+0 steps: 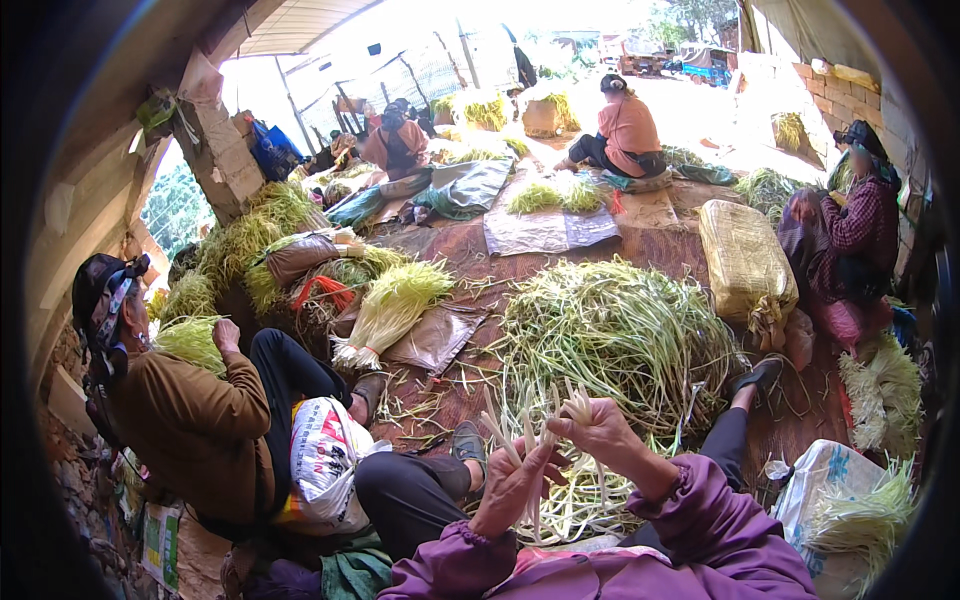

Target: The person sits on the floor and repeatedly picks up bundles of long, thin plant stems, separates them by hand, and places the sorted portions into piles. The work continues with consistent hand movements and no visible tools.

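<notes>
In front of my chest, my left hand (516, 490) is closed around a few pale stalks, whose ends stick up above the fingers. My right hand (605, 436), just beside it, grips a small bunch of similar pale stalks (577, 402) with blunt white ends. Some long thin stalks hang below the hands. Beyond them lies a large tangled heap of green-and-white stalks (620, 345) on the reddish-brown ground cover. More loose pale stalks (580, 500) lie between my legs, right under my hands. The exact vegetable cannot be told.
To the left a person in a brown top (190, 420) sits close by, a white printed sack (325, 465) beside them. A tied bundle (395, 310) lies ahead-left. At right stand a yellow wrapped bale (745, 260) and a white sack (825, 500) with stalks. Several other people sit farther off.
</notes>
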Demonstrator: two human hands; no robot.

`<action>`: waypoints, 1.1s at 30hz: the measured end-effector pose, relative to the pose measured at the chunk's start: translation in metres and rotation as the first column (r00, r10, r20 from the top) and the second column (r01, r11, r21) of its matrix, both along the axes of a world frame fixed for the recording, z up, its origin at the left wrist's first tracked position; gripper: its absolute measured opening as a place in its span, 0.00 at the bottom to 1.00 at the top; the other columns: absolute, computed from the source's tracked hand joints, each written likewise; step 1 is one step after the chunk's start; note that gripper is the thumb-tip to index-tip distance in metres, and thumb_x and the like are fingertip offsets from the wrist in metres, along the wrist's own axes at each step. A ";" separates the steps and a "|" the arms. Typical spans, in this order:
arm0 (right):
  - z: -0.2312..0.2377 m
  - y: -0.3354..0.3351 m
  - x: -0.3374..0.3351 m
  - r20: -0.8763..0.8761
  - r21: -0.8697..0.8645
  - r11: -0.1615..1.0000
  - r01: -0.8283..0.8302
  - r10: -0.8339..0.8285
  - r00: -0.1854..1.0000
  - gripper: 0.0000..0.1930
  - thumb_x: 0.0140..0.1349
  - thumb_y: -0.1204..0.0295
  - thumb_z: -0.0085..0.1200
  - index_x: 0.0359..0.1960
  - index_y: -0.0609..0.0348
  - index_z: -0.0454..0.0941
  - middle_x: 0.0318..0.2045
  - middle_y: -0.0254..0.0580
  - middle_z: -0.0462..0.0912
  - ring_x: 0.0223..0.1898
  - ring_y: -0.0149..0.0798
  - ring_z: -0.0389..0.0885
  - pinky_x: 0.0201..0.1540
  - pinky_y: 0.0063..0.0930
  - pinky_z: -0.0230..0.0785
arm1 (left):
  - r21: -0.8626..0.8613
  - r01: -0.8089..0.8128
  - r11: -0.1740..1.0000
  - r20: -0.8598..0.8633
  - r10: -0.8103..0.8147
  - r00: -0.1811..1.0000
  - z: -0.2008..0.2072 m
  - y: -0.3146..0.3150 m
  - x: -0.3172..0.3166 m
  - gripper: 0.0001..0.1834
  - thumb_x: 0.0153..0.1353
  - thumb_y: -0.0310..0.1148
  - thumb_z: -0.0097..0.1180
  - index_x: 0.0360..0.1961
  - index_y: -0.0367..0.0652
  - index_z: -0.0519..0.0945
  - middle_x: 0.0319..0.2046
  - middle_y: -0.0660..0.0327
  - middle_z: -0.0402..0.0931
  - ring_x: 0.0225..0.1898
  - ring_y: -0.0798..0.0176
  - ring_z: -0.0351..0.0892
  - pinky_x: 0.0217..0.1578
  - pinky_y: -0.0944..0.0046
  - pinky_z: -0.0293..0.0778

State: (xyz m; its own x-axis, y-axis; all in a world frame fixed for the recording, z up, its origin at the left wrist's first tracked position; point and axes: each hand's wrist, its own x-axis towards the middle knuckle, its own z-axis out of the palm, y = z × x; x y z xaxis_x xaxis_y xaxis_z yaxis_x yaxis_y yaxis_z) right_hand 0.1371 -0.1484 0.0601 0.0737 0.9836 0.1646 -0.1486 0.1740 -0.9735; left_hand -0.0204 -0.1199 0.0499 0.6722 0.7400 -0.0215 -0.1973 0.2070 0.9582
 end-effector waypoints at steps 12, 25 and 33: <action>-0.013 0.004 0.007 0.037 0.018 0.999 0.043 -0.044 0.998 0.16 0.59 0.64 0.50 0.16 0.58 0.69 0.14 0.20 0.63 0.19 0.17 0.57 0.18 0.16 0.49 | 0.164 -0.143 0.976 -0.016 0.147 0.989 -0.015 0.009 -0.002 0.12 0.61 0.36 0.46 0.34 0.35 0.73 0.25 0.59 0.76 0.24 0.70 0.76 0.23 0.73 0.71; -0.009 0.009 -0.009 -0.022 0.008 0.992 0.122 -0.122 0.992 0.12 0.57 0.67 0.53 0.18 0.58 0.74 0.12 0.20 0.65 0.15 0.15 0.57 0.14 0.14 0.46 | 0.104 -0.120 0.987 0.013 0.119 0.993 -0.015 0.004 0.003 0.11 0.60 0.33 0.48 0.37 0.33 0.73 0.24 0.62 0.74 0.23 0.73 0.73 0.23 0.75 0.71; -0.015 0.002 -0.004 0.088 -0.059 0.998 -0.027 0.032 0.996 0.09 0.54 0.69 0.56 0.26 0.63 0.77 0.17 0.25 0.72 0.19 0.17 0.63 0.19 0.14 0.55 | 0.047 -0.259 0.965 0.073 0.255 0.964 -0.017 0.010 0.001 0.10 0.60 0.32 0.47 0.34 0.33 0.72 0.24 0.59 0.75 0.21 0.71 0.74 0.19 0.74 0.72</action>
